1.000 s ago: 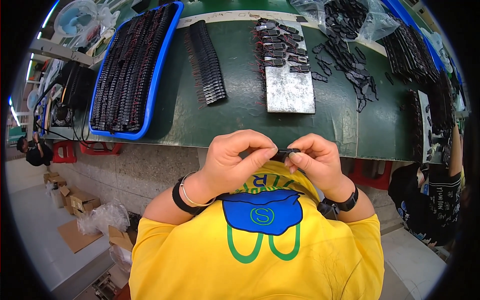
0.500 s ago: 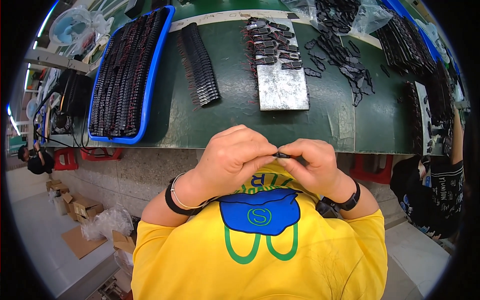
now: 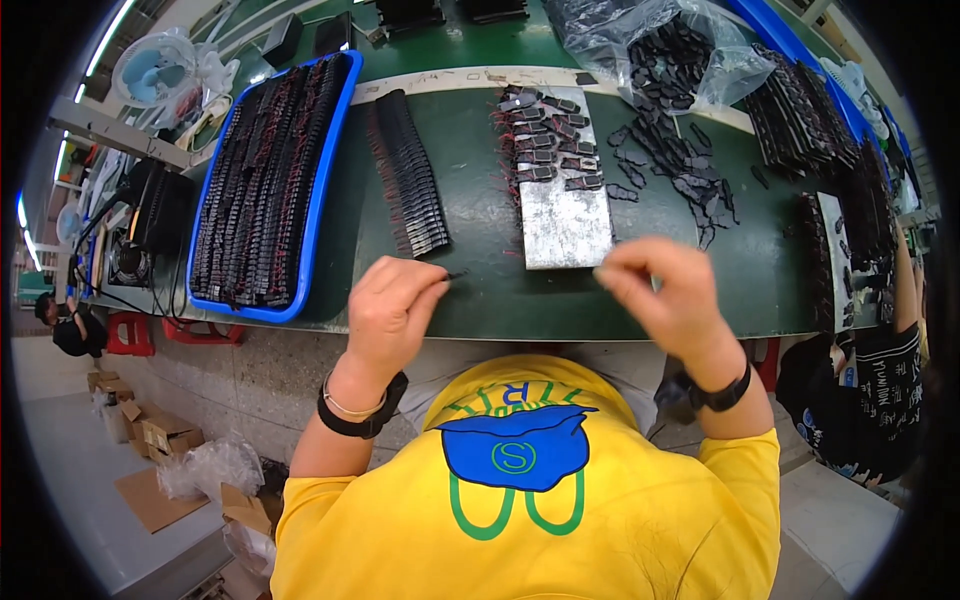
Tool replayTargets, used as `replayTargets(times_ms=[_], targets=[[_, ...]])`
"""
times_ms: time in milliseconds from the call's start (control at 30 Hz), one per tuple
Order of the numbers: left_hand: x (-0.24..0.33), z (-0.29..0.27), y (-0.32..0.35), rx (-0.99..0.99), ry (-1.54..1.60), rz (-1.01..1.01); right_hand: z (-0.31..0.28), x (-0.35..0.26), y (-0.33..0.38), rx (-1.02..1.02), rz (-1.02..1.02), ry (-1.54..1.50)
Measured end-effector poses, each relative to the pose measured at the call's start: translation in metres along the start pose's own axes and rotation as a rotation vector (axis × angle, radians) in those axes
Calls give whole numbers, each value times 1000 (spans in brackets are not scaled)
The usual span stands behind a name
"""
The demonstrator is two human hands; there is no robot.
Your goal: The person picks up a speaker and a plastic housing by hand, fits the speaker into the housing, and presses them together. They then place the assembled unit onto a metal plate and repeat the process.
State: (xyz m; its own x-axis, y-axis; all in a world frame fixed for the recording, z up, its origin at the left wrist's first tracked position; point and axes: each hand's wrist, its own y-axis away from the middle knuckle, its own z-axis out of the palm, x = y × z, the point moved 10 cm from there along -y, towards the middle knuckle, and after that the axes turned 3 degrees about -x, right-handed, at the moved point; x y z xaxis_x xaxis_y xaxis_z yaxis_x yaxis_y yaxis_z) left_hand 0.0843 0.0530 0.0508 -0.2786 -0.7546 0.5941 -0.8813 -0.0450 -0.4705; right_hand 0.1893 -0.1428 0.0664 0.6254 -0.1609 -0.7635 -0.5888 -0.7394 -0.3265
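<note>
My left hand [image 3: 388,305] pinches a small black part [image 3: 457,274] between thumb and fingertips, above the table's near edge. Just beyond it lies a slanting row of black parts [image 3: 412,175] with thin red wires along one side. My right hand [image 3: 668,292] holds nothing visible; its thumb and forefinger are parted at the near right corner of a silver metal plate [image 3: 568,230]. On the far half of that plate sit several black rectangular modules [image 3: 540,157] with red wires. Loose flat black pieces [image 3: 690,185] are scattered to the plate's right.
A blue tray [image 3: 312,235] packed with rows of black wired parts stands at left. Black pieces spill from a clear plastic bag [image 3: 600,40] at the back. Stacked black parts [image 3: 800,110] and another plate [image 3: 835,265] are at right, near a person in black [image 3: 850,400].
My hands have separated and moved forward over the table edge. The left has carried the small black part left; the right has let go and moved toward the metal plate.
</note>
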Motion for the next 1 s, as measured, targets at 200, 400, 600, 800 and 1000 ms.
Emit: replayTargets(times_ms=[200,400,600,800,1000], targets=[[-22,-8,2,63,-212,-26,-24,38,-50,55,65,277],[-31,-10,-1,84,-209,-56,-15,49,-63,-40,15,317],[-30,-10,-2,99,-210,-32,-9,38,-55,-89,5,315],[-1,-16,-4,130,-208,-17,9,-14,-31,-87,-156,268],[4,65,7,-193,991,-595,36,-49,-6,-69,-271,211]])
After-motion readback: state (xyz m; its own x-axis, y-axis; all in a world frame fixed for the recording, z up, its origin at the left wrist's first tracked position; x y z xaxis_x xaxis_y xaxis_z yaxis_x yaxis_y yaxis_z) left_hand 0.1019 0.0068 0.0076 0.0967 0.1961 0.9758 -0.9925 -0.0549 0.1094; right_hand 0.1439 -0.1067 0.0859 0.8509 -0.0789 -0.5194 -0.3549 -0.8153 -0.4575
